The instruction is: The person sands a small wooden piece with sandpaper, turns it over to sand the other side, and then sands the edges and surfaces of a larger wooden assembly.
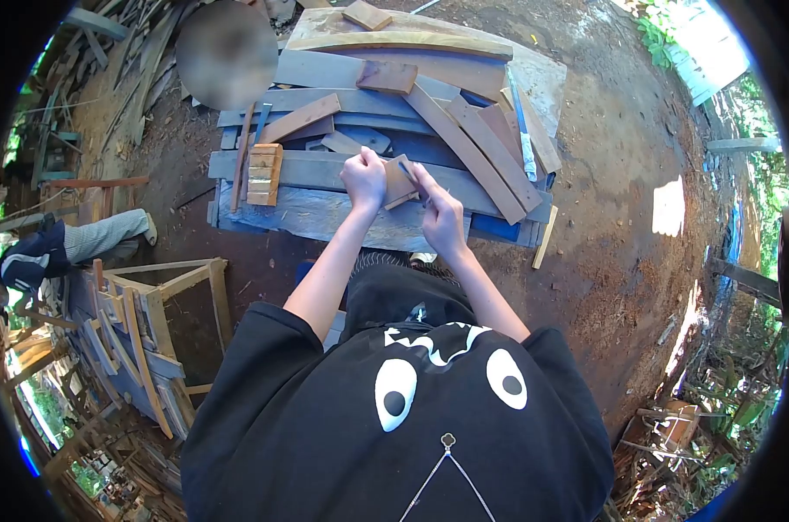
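My left hand [364,180] is closed at the left side of a small brown wooden block [396,184] and appears to grip its edge. On the block's right side, my right hand [442,213] is closed with its index finger stretched along a slim dark tool [403,168]. The tool's tip lies over the block's top face; its kind is too small to make out. Beneath both hands runs a grey plank [312,170] on a low workbench. A slatted piece of light wood [264,174] stands to the left of my left hand.
Long boards [464,152] lie slanted on the bench's right, beside a blue-and-white strip [525,130]. Another wooden block [386,76] sits farther back. A wooden frame [186,283] stands on the ground at left, near another person [73,244]. Scrap wood lies behind them.
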`<state>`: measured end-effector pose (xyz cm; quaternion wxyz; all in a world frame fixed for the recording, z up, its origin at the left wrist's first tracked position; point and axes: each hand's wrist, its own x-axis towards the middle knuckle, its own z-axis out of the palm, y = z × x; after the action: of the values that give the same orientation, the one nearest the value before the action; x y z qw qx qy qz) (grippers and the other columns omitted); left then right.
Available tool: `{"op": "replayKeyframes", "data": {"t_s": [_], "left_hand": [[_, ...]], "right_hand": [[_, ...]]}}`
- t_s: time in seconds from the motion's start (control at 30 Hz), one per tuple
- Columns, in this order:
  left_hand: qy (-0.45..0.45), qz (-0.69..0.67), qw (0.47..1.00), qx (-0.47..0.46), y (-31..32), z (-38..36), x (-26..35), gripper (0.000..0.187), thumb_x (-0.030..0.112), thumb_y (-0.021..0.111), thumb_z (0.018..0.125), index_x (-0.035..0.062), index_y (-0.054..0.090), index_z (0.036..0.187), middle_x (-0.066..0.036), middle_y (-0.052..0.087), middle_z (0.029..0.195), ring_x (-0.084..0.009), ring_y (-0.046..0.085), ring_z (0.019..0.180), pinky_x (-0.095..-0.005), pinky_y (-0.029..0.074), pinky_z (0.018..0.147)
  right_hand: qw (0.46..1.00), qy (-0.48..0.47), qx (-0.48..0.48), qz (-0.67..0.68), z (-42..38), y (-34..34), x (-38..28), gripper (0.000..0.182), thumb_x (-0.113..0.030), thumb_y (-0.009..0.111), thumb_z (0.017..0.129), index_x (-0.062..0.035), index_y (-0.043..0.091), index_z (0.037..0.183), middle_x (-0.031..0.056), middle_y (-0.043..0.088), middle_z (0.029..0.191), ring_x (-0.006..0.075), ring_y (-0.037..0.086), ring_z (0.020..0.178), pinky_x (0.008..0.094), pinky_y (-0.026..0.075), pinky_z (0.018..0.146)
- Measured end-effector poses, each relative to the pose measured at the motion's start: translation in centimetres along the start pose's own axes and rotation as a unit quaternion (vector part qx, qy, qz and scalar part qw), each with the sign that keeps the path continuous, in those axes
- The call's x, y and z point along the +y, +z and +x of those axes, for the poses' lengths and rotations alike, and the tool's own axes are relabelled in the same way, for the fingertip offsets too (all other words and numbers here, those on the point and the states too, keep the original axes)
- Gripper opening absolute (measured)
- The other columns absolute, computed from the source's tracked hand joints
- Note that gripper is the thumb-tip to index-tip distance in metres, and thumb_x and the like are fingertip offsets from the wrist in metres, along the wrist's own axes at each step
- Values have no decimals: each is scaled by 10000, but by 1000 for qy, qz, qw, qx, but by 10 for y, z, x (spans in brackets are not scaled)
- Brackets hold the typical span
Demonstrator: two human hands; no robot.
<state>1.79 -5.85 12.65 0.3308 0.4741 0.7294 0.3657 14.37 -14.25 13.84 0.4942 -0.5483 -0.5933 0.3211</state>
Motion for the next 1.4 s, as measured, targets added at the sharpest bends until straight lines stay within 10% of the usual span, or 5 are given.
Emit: {"op": "replayKeyframes", "data": {"t_s": [0.47, 0.73, 1.4], "left_hand": [[-181, -307, 934, -35, 5, -7, -22, 651, 369, 256, 976, -30, 670, 671, -107, 653, 656, -193, 614, 637, -322, 483, 681], [-38, -121, 992, -27, 0, -10, -17, 551, 291, 322, 982, -41, 656, 696, -143, 640, 623, -250, 635, 621, -371, 476, 641], [-60, -65, 996, 26, 6, -9, -8, 487, 241, 362, 962, -27, 688, 718, -205, 656, 674, -349, 662, 689, -410, 495, 688]], "right_hand": [[973, 175, 127, 83, -3, 30, -5, 483, -114, 646, 852, 4, 504, 1298, 242, 585, 1196, 273, 573, 1127, 351, 467, 923], [981, 185, 59, -9, 28, 27, -2, 398, -203, 642, 851, 5, 595, 1187, 213, 675, 1000, 251, 675, 916, 316, 505, 800], [981, 178, 70, -16, 18, 29, 14, 359, -205, 609, 882, -26, 600, 1193, 183, 695, 942, 152, 664, 838, 285, 496, 755]]}}
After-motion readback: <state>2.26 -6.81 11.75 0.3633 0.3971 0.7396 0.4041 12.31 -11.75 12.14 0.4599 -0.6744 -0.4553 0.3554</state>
